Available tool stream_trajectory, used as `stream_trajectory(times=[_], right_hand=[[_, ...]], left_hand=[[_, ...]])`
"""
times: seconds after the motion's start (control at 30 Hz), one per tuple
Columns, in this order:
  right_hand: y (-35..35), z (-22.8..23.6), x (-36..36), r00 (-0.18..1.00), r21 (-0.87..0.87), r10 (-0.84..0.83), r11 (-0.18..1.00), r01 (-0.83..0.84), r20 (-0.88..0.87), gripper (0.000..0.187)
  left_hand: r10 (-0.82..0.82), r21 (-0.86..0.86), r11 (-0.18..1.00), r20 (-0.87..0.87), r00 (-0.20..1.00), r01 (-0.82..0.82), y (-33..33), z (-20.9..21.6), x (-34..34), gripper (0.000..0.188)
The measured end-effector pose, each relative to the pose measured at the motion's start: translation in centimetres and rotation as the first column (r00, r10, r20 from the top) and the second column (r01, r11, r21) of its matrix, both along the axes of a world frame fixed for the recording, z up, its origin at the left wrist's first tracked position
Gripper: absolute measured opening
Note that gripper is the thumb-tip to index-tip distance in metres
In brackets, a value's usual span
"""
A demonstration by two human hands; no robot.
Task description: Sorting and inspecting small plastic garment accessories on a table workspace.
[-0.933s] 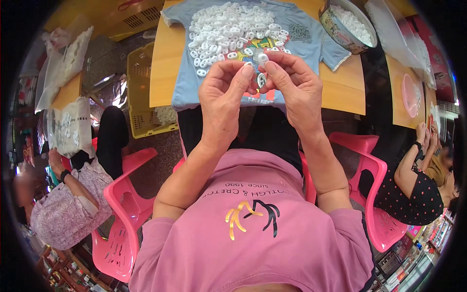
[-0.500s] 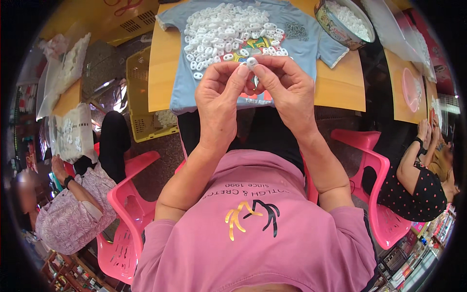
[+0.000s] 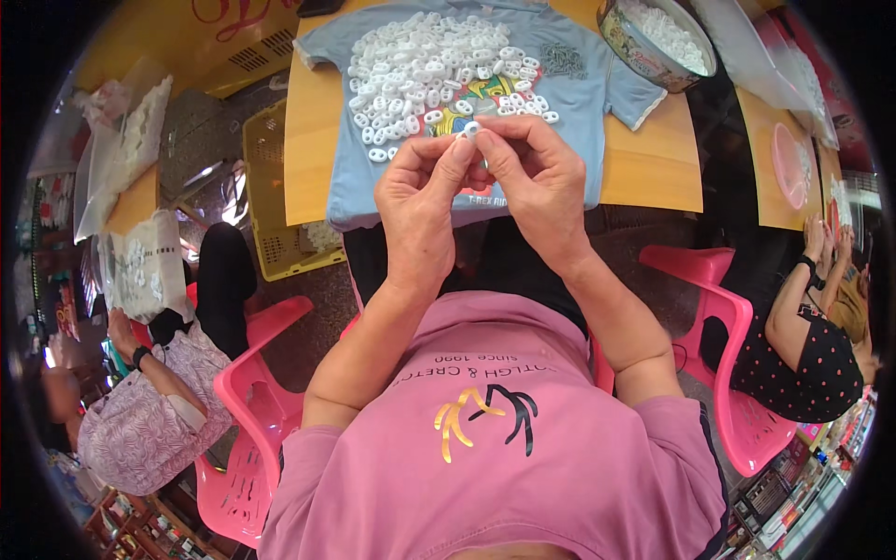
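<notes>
Fingertip gap's closed up now: 1 white plastic piece (image 3: 472,129) is pinched by left hand (image 3: 415,203) and right hand (image 3: 541,191) together, upper center; close-up fiddling's apparently underway.

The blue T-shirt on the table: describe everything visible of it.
The light blue T-shirt, apparently soft fabric, lies spread on the wood-coloured table, its short sleeves out, its near end overhanging the edge. White pieces with two holes lie heaped on it, partly covering a colourful print; a speckled grey patch shows to their right.
</notes>
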State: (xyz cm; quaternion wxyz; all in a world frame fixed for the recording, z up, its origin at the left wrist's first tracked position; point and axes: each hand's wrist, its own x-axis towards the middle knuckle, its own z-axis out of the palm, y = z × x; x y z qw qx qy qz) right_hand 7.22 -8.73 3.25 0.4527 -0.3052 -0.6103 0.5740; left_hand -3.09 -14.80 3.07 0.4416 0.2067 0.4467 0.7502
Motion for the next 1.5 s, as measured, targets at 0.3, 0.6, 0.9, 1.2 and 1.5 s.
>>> stream_trajectory(times=[0.3, 0.6, 0.9, 1.2, 1.5], right_hand=[[1.1, 1.2, 0.7, 0.953, -0.297, 0.229, 0.913, -0.281, -0.196, 0.026], [-1.7, 2.0, 0.2, 0.880, -0.378, 0.301, 0.817, -0.436, -0.367, 0.067], [-4.0, 0.3, -0.7, 0.856, -0.423, 0.280, 0.776, -0.468, -0.433, 0.072], [-5.3, -0.3, -2.1, 0.875, -0.442, 0.281, 0.777, -0.448, -0.394, 0.064], [2.3, -0.5, 0.7, 0.915, 0.145, 0.098, 0.975, -0.167, 0.391, 0.023]], left_hand=[[-0.056, 0.069, 0.995, -0.257, 0.965, 0.076, -1.6, -1.4, -1.6, 0.022], [-0.215, 0.225, 0.926, -0.349, 0.912, 0.304, -2.3, -2.3, -1.4, 0.061], [-0.206, 0.338, 0.901, -0.220, 0.954, 0.272, -3.8, -3.4, -1.9, 0.042], [-0.179, 0.327, 0.911, -0.240, 0.954, 0.253, -5.0, -4.0, -3.7, 0.033], [0.070, -0.061, 0.992, -0.434, 0.898, -0.107, -11.3, -2.8, -12.9, 0.031]])
